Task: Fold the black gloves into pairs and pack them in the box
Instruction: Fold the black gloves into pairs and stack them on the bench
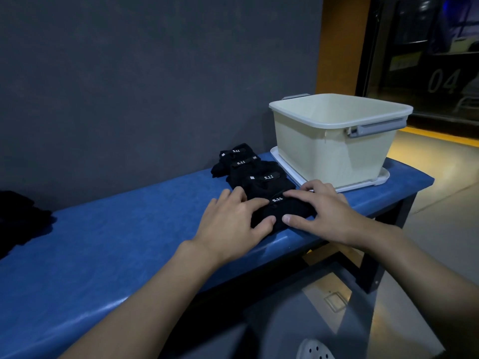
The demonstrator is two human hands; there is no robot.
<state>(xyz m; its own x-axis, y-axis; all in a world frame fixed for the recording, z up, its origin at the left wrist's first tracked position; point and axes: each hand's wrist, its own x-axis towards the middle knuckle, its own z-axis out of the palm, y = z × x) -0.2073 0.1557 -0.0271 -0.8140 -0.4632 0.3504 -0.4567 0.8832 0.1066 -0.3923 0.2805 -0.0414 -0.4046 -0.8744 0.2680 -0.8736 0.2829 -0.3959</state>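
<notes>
**Soft bundle, pressed flat near the bench's front edge**

The nearest folded pair of black fabric gloves lies near the front edge of the blue padded bench, last in a row of similar folded black bundles that runs back beside the cream plastic box with grey handles.

The left hand rests on its left side, fingers spread and nearly straight. The right hand arches over its right side, thumb laid along the front. Both press rather than clasp.

The bundle looks light, limp and likely to spring open (fabric holds no crease). I would pinch it across the fold, both layers together. More black gloves lie heaped at the bench's far left.
</notes>
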